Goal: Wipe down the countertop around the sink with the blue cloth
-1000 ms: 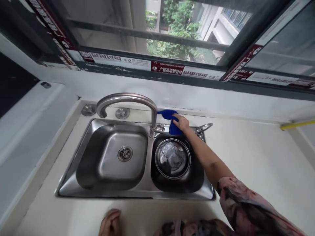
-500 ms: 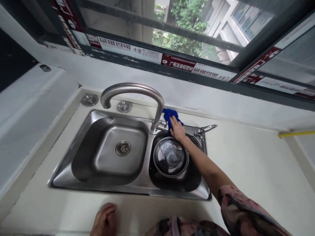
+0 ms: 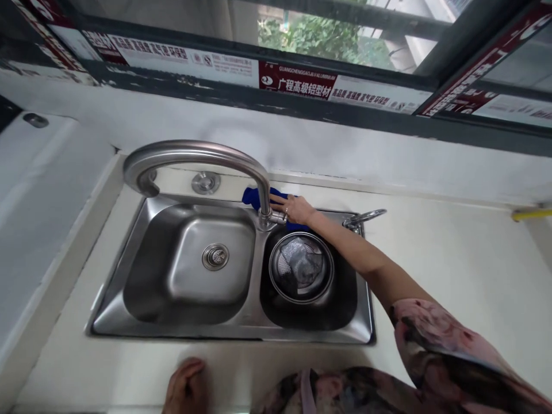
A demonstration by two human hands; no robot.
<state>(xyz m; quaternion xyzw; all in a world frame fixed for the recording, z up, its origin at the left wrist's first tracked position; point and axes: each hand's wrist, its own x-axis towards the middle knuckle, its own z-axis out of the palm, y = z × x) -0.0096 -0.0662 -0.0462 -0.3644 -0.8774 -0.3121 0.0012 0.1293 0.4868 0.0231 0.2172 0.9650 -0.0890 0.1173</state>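
Note:
My right hand [image 3: 295,209] presses a bunched blue cloth [image 3: 276,198] onto the back rim of the sink, behind the base of the faucet [image 3: 264,192]. Its fingers reach left over the cloth, partly hidden by the faucet. At the counter's front edge, my left hand [image 3: 185,386] rests with fingers curled in, and nothing shows in it. Below my right forearm, a round metal strainer basket [image 3: 301,267] with a grey, crumpled cloth or mesh inside sits in the right basin.
The double-basin steel sink [image 3: 254,330] is set into a pale counter [image 3: 444,259]. A drain strainer [image 3: 206,182] lies behind the left basin. A metal ring fitting [image 3: 364,217] stands at the sink's back right corner. The spout arches over the left basin's back corner.
My right hand and the blue cloth have slid left along the back rim, so the cloth now extends behind the faucet. My left hand stays at the counter edge. The view has shifted.

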